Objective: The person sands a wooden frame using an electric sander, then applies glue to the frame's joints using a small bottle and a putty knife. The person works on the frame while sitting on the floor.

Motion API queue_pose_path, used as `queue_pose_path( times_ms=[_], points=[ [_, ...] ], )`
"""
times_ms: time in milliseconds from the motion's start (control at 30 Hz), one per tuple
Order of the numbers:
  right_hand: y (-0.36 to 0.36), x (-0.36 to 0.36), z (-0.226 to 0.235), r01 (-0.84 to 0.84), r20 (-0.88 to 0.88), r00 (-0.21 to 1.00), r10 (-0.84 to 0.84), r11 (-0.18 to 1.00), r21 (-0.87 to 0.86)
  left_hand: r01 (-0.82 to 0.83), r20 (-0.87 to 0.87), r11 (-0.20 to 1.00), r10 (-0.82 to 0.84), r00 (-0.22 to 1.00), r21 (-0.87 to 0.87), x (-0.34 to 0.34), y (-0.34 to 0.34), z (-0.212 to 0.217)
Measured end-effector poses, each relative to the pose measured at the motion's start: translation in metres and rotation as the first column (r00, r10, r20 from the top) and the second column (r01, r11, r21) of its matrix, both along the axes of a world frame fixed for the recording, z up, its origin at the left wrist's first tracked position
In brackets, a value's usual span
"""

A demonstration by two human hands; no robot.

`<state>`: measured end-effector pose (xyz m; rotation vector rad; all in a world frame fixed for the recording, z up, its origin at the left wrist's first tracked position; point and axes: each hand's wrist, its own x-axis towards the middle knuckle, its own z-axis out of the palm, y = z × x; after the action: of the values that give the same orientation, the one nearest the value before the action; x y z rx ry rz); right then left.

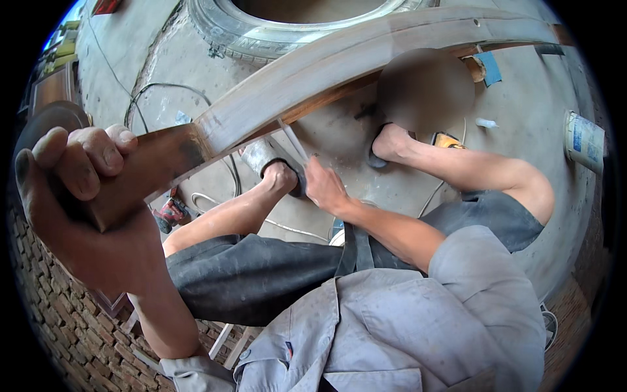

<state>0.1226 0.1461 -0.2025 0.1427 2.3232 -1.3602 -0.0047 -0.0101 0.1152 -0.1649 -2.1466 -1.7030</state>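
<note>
A long curved wooden piece (294, 78), pale and sanded-looking along its arc with a brown, darker end, slants from my left hand up toward the far right. My left hand (75, 225) is closed round that brown near end, fingers over its top edge and the palm beneath. Below the arc, my right hand (324, 185) is closed on a thin pale strip (295, 142). The strip's upper end meets the underside of the wood, near where the brown end joins the paler arc. What the strip is made of I cannot make out.
A large tyre (255, 36) lies beyond the wood. Cables (140, 98) run over the concrete floor. By my legs are a red power tool (173, 210) and a yellow-and-black item (447, 140). A bucket (584, 142) stands far right; brick paving (72, 326) shows lower left.
</note>
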Motion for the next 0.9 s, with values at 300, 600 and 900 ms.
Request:
queue_pose_path(
  times_ms=[300, 600, 900],
  points=[
    [-0.024, -0.069, -0.020, 0.085, -0.090, 0.991, -0.099, 0.986, -0.146, 0.204, 0.012, 0.972, -0.207, 0.978, 0.115, -0.001, -0.009, 0.001],
    [-0.032, -0.070, -0.036, 0.040, -0.093, 0.994, -0.049, 0.995, -0.093, 0.214, 0.031, 0.974, -0.217, 0.976, 0.069, -0.001, -0.013, 0.005],
    [-0.031, -0.066, -0.027, 0.094, 0.007, 0.996, -0.094, 0.991, -0.099, 0.163, 0.090, 0.972, -0.180, 0.980, 0.167, 0.004, -0.009, 0.006]
  ],
)
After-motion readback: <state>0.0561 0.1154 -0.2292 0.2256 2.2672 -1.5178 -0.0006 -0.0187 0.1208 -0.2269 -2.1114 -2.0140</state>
